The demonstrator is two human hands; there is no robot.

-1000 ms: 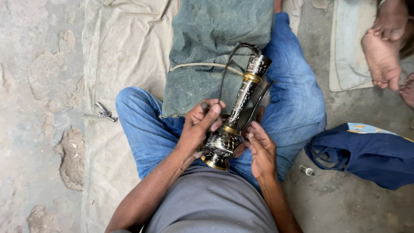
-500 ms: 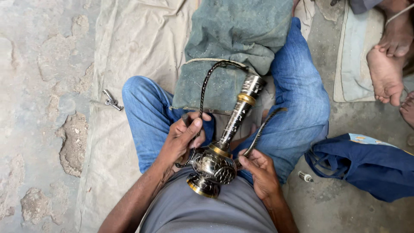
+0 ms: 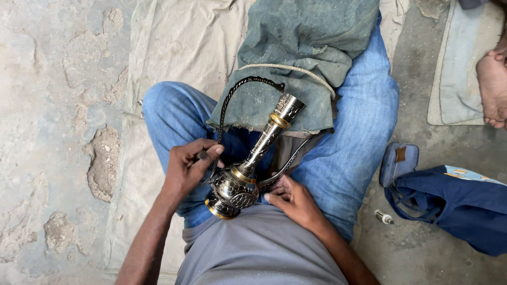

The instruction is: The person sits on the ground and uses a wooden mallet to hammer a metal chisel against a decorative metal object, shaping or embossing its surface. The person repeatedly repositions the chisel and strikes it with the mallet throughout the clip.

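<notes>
Left hand (image 3: 187, 168) pinches a small dark tool (image 3: 202, 155) against the engraved metal jug (image 3: 248, 169), which lies tilted across the lap on blue jeans (image 3: 359, 132). Right hand (image 3: 293, 200) cups the jug's belly from below, fingers loosely curled.

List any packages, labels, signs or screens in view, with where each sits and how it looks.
No packages, signs or screens show.
Nearest to a label: a pale printed patch with blue and orange marks, on the dark blue cloth bag on the floor at right.
Small white cylinder with a dark tip, on the floor left of the bag; too small to tell if it carries a label.
</notes>
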